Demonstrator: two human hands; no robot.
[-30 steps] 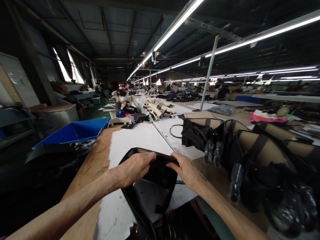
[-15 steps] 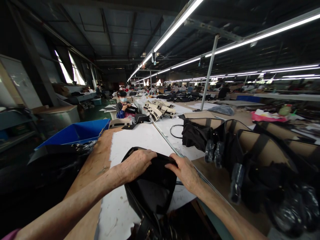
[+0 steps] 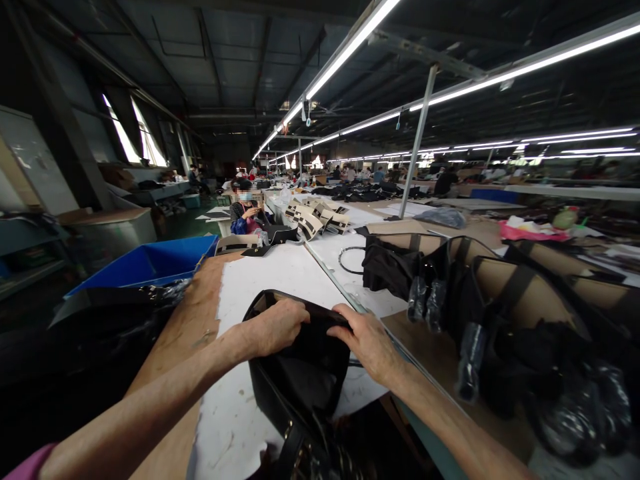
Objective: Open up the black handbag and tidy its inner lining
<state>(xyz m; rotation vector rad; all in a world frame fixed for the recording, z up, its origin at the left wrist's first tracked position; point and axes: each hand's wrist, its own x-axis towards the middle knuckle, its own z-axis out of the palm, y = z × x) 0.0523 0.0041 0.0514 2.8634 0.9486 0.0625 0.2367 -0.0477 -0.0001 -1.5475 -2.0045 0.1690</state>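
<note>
A black handbag (image 3: 295, 390) stands with its mouth open toward me on the white-covered bench, its handles and metal fittings at the near end. My left hand (image 3: 281, 327) reaches across the mouth from the left, with its fingers curled closed at the far rim; its fingertips are partly hidden. At the right of the mouth, my right hand (image 3: 369, 341) pinches the rim between thumb and fingers. The bag's inside is dark, so its contents cannot be made out.
Black bags with tan linings (image 3: 525, 287) and plastic-wrapped parts crowd the right. A blue bin (image 3: 150, 263) stands left of the bench. Beige strips with black patches (image 3: 313, 219) lie ahead, near a seated person (image 3: 245, 217). A metal post (image 3: 419, 143) rises beyond.
My left hand's fingers have curled in and shifted slightly down and left along the far rim. My right hand keeps its pinch with little movement.
</note>
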